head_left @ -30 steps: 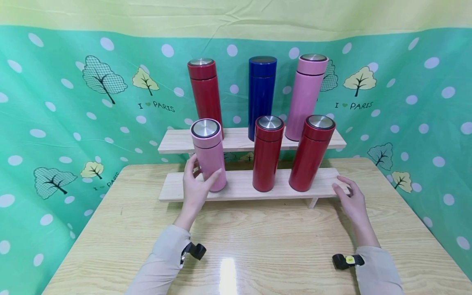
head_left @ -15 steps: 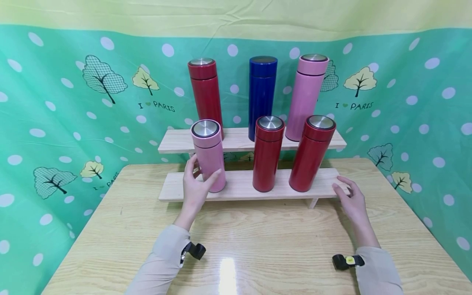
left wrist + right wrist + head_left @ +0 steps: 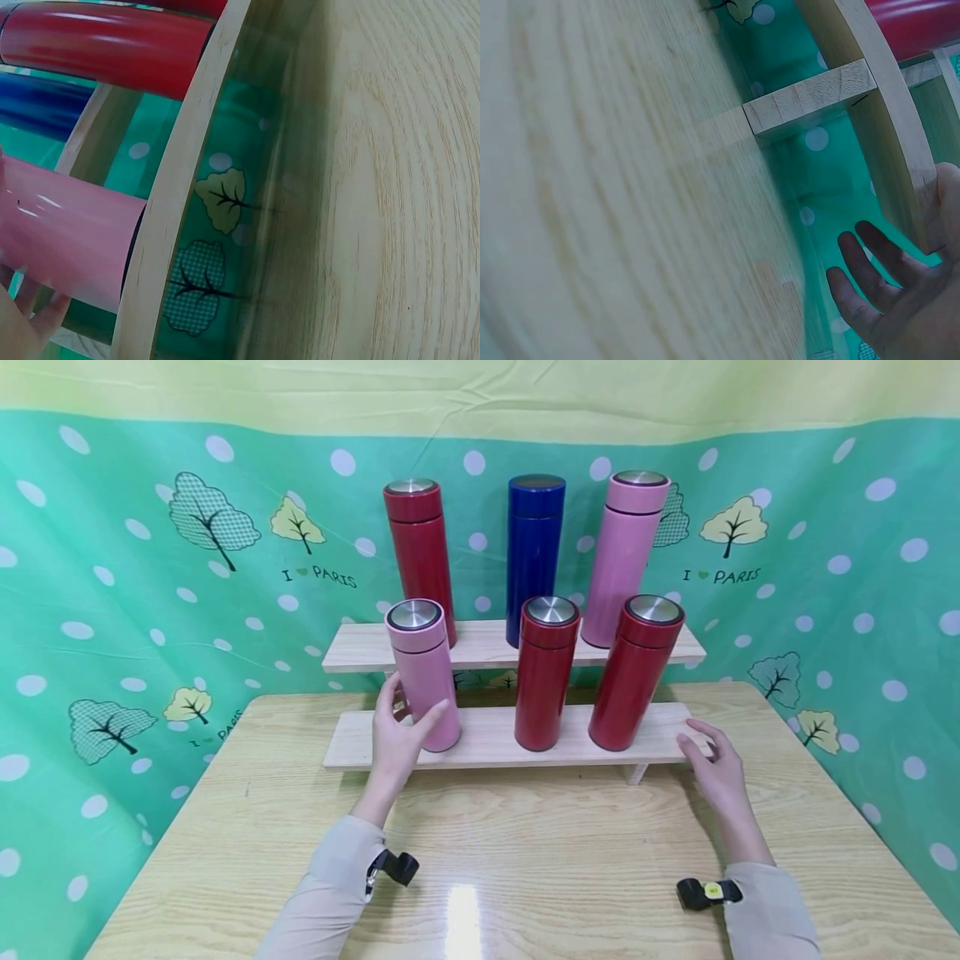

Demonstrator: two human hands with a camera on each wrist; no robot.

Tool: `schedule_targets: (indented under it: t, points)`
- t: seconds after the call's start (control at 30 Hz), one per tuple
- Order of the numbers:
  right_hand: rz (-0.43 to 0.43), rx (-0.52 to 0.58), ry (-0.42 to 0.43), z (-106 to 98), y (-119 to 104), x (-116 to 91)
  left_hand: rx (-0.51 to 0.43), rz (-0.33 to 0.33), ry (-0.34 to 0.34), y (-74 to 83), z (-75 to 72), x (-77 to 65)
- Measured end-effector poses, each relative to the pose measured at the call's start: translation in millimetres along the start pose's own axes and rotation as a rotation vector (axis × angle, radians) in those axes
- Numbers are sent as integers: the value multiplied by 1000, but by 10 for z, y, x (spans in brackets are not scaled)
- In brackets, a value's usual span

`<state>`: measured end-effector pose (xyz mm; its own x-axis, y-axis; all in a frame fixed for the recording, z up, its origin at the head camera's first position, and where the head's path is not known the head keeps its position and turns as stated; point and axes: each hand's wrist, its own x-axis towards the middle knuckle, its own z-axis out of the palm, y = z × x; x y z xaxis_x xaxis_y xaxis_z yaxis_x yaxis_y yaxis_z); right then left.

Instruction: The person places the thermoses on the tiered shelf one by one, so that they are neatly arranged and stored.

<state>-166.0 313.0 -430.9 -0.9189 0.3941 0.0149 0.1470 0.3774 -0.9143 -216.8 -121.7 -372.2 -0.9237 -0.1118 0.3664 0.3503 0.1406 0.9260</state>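
Note:
In the head view my left hand (image 3: pixel 396 739) grips the lower body of a pink thermos bottle (image 3: pixel 422 677) near the left end of the lower wooden shelf (image 3: pixel 487 727). The thumb lies across its front, and the fingers reach round its left side, partly hidden. At the shelf's right end, my right hand (image 3: pixel 720 768) holds the board's end. Its thumb and index finger touch the board, while in the right wrist view the other fingers (image 3: pixel 862 262) spread beneath. Two red thermos bottles, one middle (image 3: pixel 546 685) and one right (image 3: pixel 633 681), stand on this shelf.
Behind is a higher shelf board (image 3: pixel 480 647) with a red bottle (image 3: pixel 420 552), a blue bottle (image 3: pixel 532 560) and a pink bottle (image 3: pixel 622 560). The stand rests on a wood-grain table (image 3: pixel 540 843), backed by a green patterned cloth (image 3: pixel 300 610).
The pink bottle's top has shifted very slightly left and up in my left hand. My right hand stays at the shelf end, and the other bottles have not moved.

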Motion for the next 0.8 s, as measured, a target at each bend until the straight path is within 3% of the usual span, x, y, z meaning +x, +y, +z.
schedule_targets:
  t: [0.23, 0.6, 0.8]
  points:
    - [-2, -5, -9, -14, 8, -15, 0, 26, 10, -44, 8, -21]
    - [-3, 23, -22, -16, -27, -24, 38, -11, -33, -40, -25, -46]
    - [-2, 35, -39, -38, -55, -34, 40, -23, -40, -71, -28, -131]
